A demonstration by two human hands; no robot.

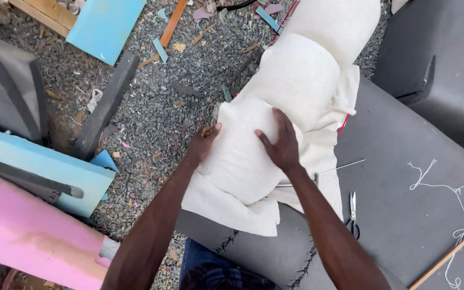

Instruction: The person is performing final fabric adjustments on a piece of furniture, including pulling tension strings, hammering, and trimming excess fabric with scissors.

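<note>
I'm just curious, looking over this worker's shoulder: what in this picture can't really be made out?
- Left hand, head view: its fingers curl behind the cream fabric roll, so the grip is hidden.
- The roll's far end: cut off by the top edge.
- Scissors on the grey cushion: too small to tell open or shut.
- A metal tool by the right hand: mostly under fabric and forearm.

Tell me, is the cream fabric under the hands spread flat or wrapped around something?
Wrapped: the cream fabric curves over a rounded form, with both hands pressing on it.
</note>
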